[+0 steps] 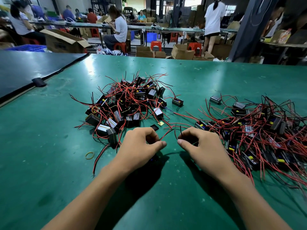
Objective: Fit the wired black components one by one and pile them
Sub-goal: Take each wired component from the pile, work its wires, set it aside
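Two bare forearms reach in from the near edge over the green table (49,146). The left hand (141,146) is curled tight, its thumb stretched toward the other hand. It grips a component (153,159) almost wholly hidden under the palm; only a dark edge with a blue spot shows. Red and black wires (166,134) rise from between its fingers. Just beside it the right hand (201,146) is curled too, and its fingertips pinch a black wire (180,131) whose end sticks up. Whether anything more sits under that palm cannot be told. A yellow rubber band (89,155) lies flat to the left of the left hand. Just past the knuckles lie a small black piece (154,127) and a small yellow piece (160,124), close together. Farther out on the left stands a heaped pile (126,103) of black components tangled in red and black wire. On the right a flatter spread (257,130) of the same parts runs to the table's edge. Between the two sit a lone part (177,102) and a second lone part (215,99), well apart. A dark sheet (25,68) covers the far left corner, with a black clip (39,82) on its edge. Beyond the table are cardboard boxes (181,51), red stools (155,44), a seated person (118,29) at a long bench and a standing person (213,19).
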{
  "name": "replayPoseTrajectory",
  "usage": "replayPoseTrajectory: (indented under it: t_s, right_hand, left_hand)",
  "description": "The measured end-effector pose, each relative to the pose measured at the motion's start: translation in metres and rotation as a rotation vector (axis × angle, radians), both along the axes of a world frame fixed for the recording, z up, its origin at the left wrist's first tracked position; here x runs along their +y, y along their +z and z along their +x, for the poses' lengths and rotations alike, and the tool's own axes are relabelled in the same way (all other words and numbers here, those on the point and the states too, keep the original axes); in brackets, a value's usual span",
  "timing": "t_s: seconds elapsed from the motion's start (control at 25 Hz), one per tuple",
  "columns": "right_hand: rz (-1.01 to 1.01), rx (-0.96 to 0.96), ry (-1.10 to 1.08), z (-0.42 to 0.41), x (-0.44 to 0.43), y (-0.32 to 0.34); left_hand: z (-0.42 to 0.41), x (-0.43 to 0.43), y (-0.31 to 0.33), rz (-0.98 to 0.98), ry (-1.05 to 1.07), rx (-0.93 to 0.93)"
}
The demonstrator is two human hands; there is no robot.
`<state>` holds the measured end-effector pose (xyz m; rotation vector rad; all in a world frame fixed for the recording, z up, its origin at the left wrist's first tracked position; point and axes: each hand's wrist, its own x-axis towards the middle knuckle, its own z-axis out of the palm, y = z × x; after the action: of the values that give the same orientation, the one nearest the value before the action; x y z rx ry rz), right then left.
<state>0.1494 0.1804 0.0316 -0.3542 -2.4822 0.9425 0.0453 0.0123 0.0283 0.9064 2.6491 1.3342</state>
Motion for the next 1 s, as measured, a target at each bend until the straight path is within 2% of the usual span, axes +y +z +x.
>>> replayPoseTrajectory:
  t_s: [0.16,0.44,0.6,0.84,1.0]
  right_hand:
    - [-0.165,0.015,-0.062,-0.002,-0.005,-0.005]
    - [-0.491,0.036,0.036,-0.004,-0.014,0.0]
    - [-0.545,0.068,0.035,-0.004,-0.017,0.004]
    - [-0.545,0.134,0.084,-0.001,-0.021,0.007]
    - [-0.542,0.176,0.104,-0.001,-0.024,0.005]
  left_hand:
    - [0.001,-0.002,0.006,0.15,-0.053,-0.204]
    - [-0.001,-0.004,0.013,0.329,-0.086,-0.452]
    - [0.001,-0.005,0.016,0.342,-0.097,-0.471]
    - [-0.002,-0.006,0.016,0.4,-0.115,-0.632]
    - [0.0,-0.006,0.016,0.361,-0.186,-0.539]
